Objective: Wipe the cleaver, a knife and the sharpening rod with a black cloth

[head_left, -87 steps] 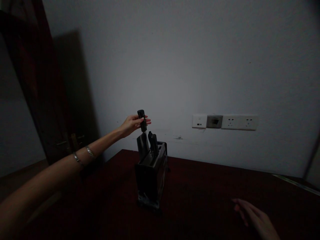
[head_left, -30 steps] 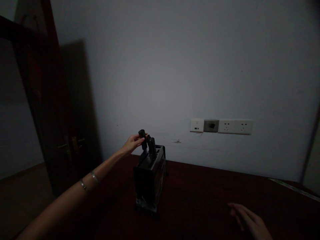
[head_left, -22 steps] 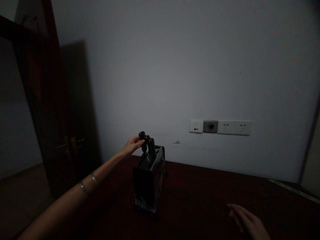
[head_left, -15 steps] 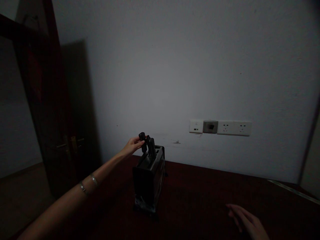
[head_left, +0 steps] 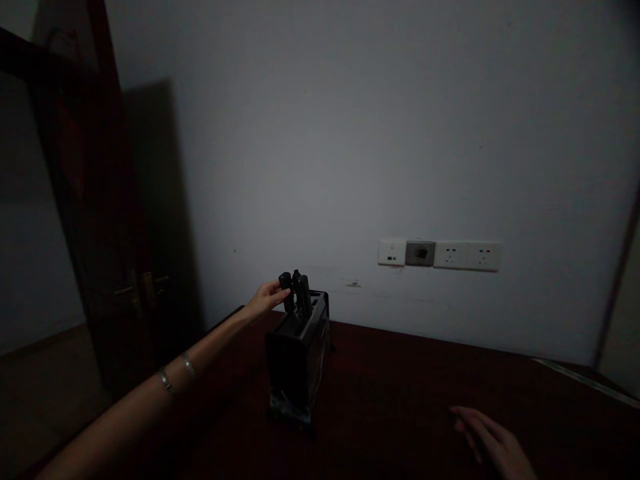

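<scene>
A black knife holder (head_left: 297,360) stands on the dark red table (head_left: 400,393). Black knife handles stick out of its top. My left hand (head_left: 265,299) reaches out and pinches the leftmost knife handle (head_left: 286,293), whose blade is sunk down in the holder. A second black handle (head_left: 303,295) stands right beside it. My right hand (head_left: 493,443) lies flat on the table at the lower right, fingers spread, holding nothing. Two bracelets circle my left forearm.
A white wall rises behind the table with a row of sockets and a switch (head_left: 440,254). A dark wooden door (head_left: 100,220) with a brass handle stands at the left. The room is dim.
The knife was raised with its blade showing above the holder; my left hand has lowered it into the slot until only the handle shows. My right hand stayed on the table.
</scene>
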The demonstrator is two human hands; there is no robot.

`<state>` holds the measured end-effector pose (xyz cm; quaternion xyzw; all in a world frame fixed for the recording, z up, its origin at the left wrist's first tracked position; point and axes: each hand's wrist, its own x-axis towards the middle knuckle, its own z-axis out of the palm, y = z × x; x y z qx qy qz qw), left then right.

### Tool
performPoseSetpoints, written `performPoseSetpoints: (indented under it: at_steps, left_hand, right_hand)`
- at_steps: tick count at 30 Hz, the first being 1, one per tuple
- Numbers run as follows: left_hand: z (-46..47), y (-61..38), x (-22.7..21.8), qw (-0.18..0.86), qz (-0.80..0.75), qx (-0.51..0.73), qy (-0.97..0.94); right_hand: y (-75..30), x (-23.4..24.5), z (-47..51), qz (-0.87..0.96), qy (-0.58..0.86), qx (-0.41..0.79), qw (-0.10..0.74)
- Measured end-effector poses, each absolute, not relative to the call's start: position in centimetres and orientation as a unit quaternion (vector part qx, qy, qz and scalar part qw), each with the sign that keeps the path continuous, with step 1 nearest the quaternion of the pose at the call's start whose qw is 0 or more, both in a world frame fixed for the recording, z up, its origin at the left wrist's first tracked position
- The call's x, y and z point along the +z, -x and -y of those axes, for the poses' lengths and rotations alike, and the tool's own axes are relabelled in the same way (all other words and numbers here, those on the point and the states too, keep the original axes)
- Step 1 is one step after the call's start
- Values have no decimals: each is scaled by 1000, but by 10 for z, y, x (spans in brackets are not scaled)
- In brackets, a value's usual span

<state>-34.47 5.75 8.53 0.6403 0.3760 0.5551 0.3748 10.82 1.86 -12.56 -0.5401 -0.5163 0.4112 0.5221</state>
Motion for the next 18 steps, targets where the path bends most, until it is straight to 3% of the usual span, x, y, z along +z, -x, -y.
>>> performPoseSetpoints:
  at_steps: [18]
  left_hand:
    - [-56, 339, 75, 402, -385, 566, -608]
  right_hand:
    - [-106, -124, -17, 525, 543, 406, 515]
